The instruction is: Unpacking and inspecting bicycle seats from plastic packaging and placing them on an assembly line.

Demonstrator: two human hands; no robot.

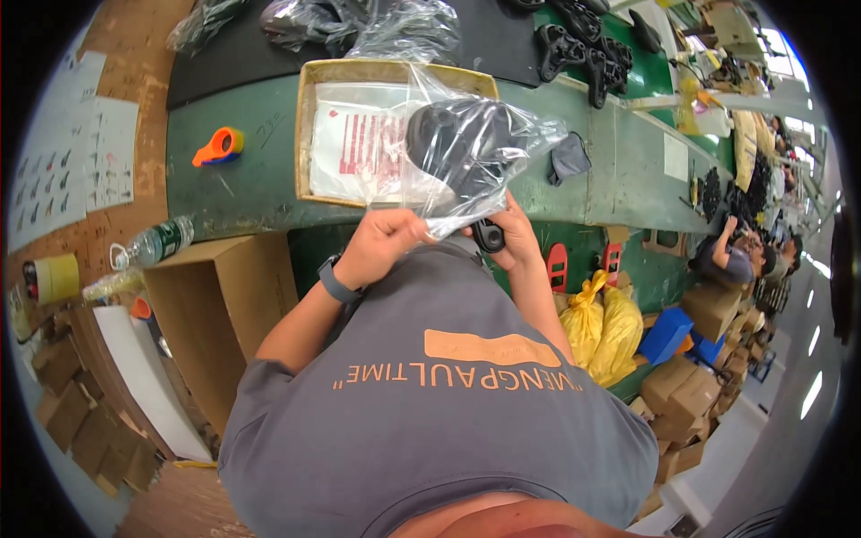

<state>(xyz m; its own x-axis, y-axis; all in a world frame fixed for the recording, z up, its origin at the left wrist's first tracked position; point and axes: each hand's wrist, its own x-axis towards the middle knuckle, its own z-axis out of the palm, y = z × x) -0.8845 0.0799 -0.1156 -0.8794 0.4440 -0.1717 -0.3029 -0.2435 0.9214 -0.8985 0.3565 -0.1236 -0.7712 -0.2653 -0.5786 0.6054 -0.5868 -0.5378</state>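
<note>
My left hand (387, 240) is closed, its thumb and fingers pinching the lower edge of a clear plastic bag (538, 134). In the bag lies a black rounded thing (448, 143), probably a game controller; glare on the film blurs its outline. My right hand (513, 235) is closed on the bag's mouth at the right. A small black rounded piece (489, 235) shows against that palm; I cannot tell what it is. Behind the bag a shallow cardboard box (307, 134) holds flat bags with red print (363, 139).
An orange tape dispenser (220, 148) sits on the green bench (260, 197). Bagged items (404, 31) and black game controllers (583, 54) lie at the back. A dark cloth pouch (569, 157) is right of the bag. An open carton (220, 287) and yellow bags (601, 327) flank me.
</note>
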